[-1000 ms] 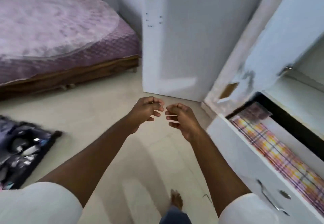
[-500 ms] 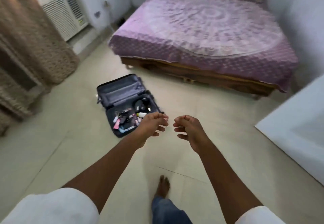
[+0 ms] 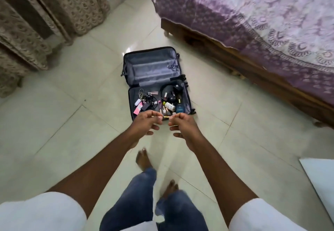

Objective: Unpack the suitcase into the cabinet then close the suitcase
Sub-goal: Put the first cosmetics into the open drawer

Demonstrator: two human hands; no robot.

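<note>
A: So, where's the suitcase (image 3: 155, 80)?

B: Laid flat and opened on the floor (image 3: 54, 122), just beside the bed (image 3: 253, 22). Far half w/ grey lining is seen bare; near half is filled w/ small stuff.

A: What stuff?

B: Cables and a white charger (image 3: 137, 102) at the left of that half, a pink card (image 3: 137, 110) next to them. Black headphones (image 3: 167, 90) are seen toward the far right corner, a white bottle (image 3: 169, 105) and a dark blue box (image 3: 179, 108) nearer. Other bits too small to be told apart.

A: Hands?

B: Both are held out in front, above the suitcase's near edge, apart from each other. Left hand (image 3: 146, 124): grip loose, fingers lightly curled, nothing held. Right hand (image 3: 182, 125): same, grip relaxed, nothing in it.

A: Anything else?

B: Bare feet and blue jeans (image 3: 133, 194) are seen below, white sleeves at both bottom corners. Patterned brown curtains (image 3: 45, 13) are hung at the upper left. A white panel's corner (image 3: 319, 174) is seen at the right edge, prob. a cabinet door, can't be told for sure.
</note>
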